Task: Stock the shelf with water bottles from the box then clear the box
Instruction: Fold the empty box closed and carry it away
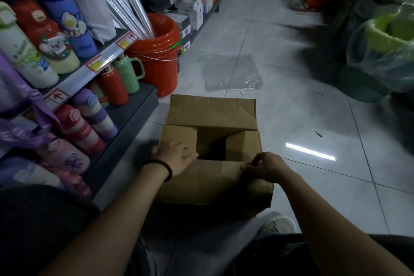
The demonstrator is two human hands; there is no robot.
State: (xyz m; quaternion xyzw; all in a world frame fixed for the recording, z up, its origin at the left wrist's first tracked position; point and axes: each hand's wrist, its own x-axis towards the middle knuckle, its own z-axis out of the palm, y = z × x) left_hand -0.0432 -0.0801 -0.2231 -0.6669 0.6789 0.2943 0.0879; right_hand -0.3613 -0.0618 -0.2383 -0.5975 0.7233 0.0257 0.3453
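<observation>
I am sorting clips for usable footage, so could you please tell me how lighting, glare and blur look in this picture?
Head view: dim overall; a bright glare strip on the floor right of the box; the bagged goods at upper right smear with blur; the left hand is slightly soft; the wide lens bends the shelf edge.

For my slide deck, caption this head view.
Left hand rests on the cardboard box, right hand pinches its near flap, beside the stocked shelf.

Dim, bluish light, one bright strip of glare on the tiled floor [310, 152], motion blur smearing the bagged goods [380, 51] at right, wide-angle bending at edges.
</observation>
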